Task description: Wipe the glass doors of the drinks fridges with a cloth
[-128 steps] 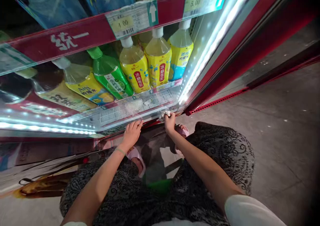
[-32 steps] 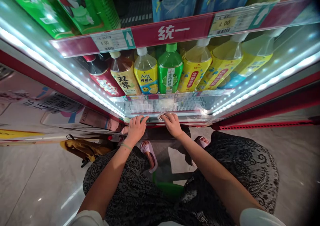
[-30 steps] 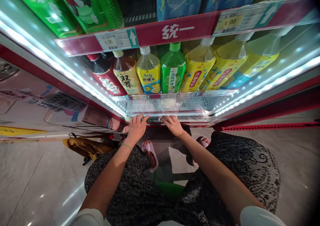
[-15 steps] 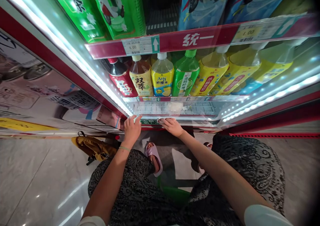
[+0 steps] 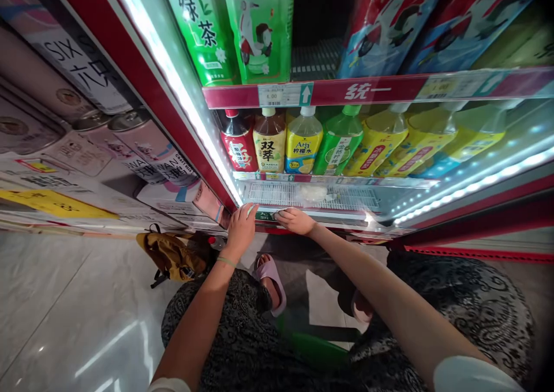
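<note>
My left hand (image 5: 242,227) rests at the lower left corner of a lit drinks fridge, fingers lying over its front ledge (image 5: 346,217). Close by on the same ledge, my right hand (image 5: 296,221) has its fingers bent together. A small pale thing seems to be under its fingertips, but I cannot make it out. Between the two hands shows a dark green strip with light characters (image 5: 265,215). Just behind them, a crumpled whitish thing (image 5: 312,193) lies on the wire bottom rack (image 5: 272,194).
A row of drink bottles (image 5: 303,144) stands on the shelf above, with larger green tea bottles (image 5: 259,34) higher up. Pink cans (image 5: 173,164) are stacked at left. A brown backpack (image 5: 173,259) sits on the floor. Something green (image 5: 320,350) is between my legs.
My view has shifted, so the fridge and both hands appear slightly farther right and lower. The hands stay on the ledge, with the right fingers a little nearer to the left hand.
</note>
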The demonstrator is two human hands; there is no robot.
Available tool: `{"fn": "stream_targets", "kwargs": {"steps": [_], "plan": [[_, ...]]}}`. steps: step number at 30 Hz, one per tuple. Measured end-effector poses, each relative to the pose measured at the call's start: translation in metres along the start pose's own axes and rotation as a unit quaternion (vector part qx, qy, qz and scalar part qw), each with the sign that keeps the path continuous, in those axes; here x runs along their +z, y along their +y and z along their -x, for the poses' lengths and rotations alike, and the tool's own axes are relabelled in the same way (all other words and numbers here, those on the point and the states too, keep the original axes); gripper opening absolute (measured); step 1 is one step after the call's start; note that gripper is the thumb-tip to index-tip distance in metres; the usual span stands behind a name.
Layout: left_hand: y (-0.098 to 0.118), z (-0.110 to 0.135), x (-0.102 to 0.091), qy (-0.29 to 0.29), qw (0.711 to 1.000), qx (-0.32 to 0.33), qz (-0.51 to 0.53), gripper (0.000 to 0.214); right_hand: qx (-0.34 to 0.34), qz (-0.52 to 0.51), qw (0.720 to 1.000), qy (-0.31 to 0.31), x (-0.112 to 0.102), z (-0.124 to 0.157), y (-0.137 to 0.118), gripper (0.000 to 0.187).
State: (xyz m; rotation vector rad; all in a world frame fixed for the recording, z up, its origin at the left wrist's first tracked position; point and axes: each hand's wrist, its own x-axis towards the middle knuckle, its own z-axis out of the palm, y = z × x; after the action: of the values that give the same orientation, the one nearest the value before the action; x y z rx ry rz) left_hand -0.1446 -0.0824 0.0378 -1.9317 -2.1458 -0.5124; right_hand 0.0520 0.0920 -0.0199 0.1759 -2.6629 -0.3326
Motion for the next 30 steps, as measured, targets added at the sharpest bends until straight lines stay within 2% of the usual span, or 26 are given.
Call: {"fn": "stream_targets", "kwargs": {"steps": [2,6,8,12,18,21,23,28,30], "plan": [[0.0,0.001,-0.003,0.009,1.0,-0.003,0.004,0.045,-0.036,0.001,0.999,0.001,0.001,-0.01,0.005,0.035],[-0.002,0.004,-0.011,0.039,0.999,-0.019,0.01,0.043,0.008,0.014,1.0,0.011,0.001,-0.036,0.006,0.047],[-0.004,0.003,-0.018,0.062,0.998,-0.029,0.012,0.043,0.027,0.008,1.0,0.011,0.005,-0.04,0.003,0.056],[-0.008,0.001,-0.035,0.118,0.992,-0.035,0.024,0.042,-0.001,0.001,1.0,0.004,0.014,-0.038,0.002,0.071],[-0.018,0.003,-0.05,0.167,0.984,-0.046,0.042,0.043,0.049,0.022,0.999,-0.009,0.021,-0.062,-0.001,0.071],[-0.022,0.004,-0.054,0.183,0.98,-0.061,0.049,0.043,0.021,0.001,1.0,0.0,0.026,-0.071,-0.003,0.08],[-0.024,0.004,-0.055,0.189,0.978,-0.07,0.055,0.043,0.002,-0.007,1.0,0.005,0.024,-0.078,-0.003,0.082],[-0.027,0.005,-0.056,0.218,0.967,-0.094,0.09,0.045,0.055,0.011,0.998,0.015,0.007,-0.108,0.002,0.073],[-0.03,0.006,-0.058,0.235,0.962,-0.099,0.103,0.044,0.036,0.016,0.999,0.012,0.004,-0.113,0.005,0.072]]}}
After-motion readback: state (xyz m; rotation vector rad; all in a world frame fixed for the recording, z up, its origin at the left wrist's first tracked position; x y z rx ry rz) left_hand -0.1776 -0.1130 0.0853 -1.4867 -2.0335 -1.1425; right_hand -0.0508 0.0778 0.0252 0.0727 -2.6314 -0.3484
